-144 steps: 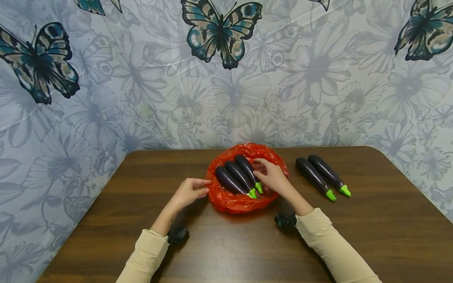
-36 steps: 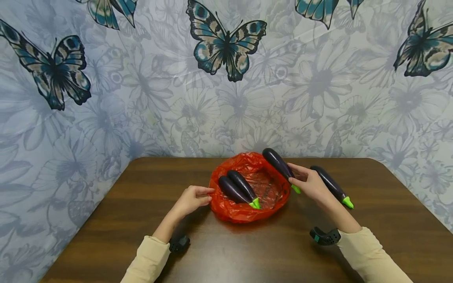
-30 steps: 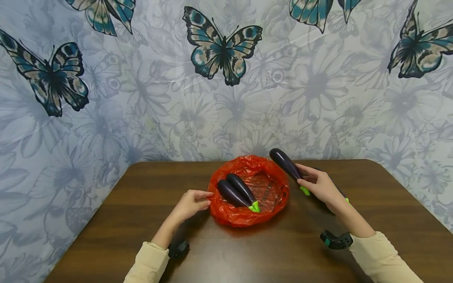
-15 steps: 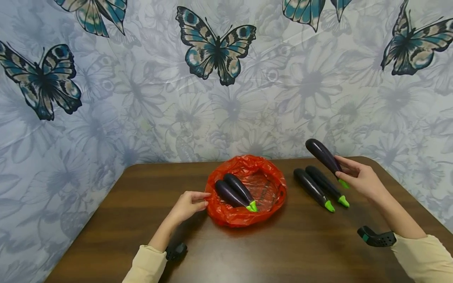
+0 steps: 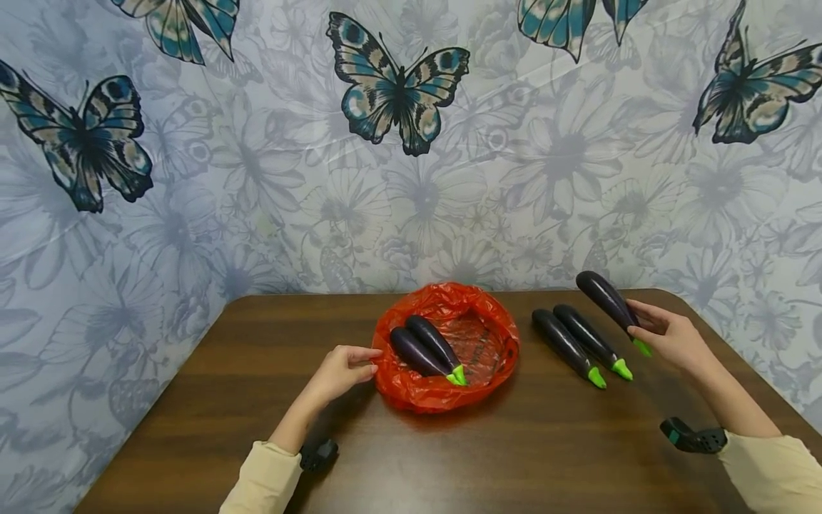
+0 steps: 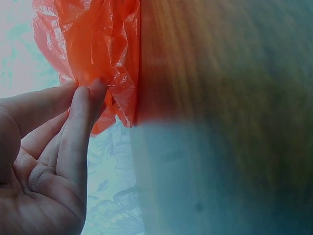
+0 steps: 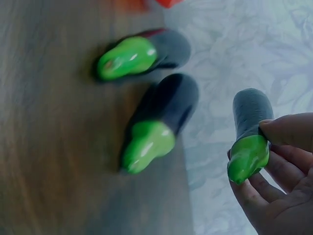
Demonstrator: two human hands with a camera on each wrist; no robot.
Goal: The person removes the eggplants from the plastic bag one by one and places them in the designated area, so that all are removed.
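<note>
My right hand [image 5: 671,340] grips a dark purple eggplant [image 5: 604,296] near its green stem end, right of two other eggplants [image 5: 565,346] lying side by side on the table. In the right wrist view, the held eggplant [image 7: 251,115] sits between thumb and fingers, apart from the other two. My left hand [image 5: 343,371] pinches the left rim of a red plastic bag [image 5: 411,396], opened out into a round bowl shape. Two eggplants [image 5: 420,350] lie inside the bag, on its left side. The left wrist view shows thumb and fingertips meeting on the red plastic [image 6: 105,49].
The brown wooden table [image 5: 411,457] reaches back to a wall covering [image 5: 424,214] printed with flowers and butterflies. A black wrist camera [image 5: 693,435] is strapped at the right wrist, another camera [image 5: 319,455] at the left.
My right hand has lifted one of three eggplants out of the bag and carried it right, past the two on the table, then lowered it. The left hand stays at the rim.
</note>
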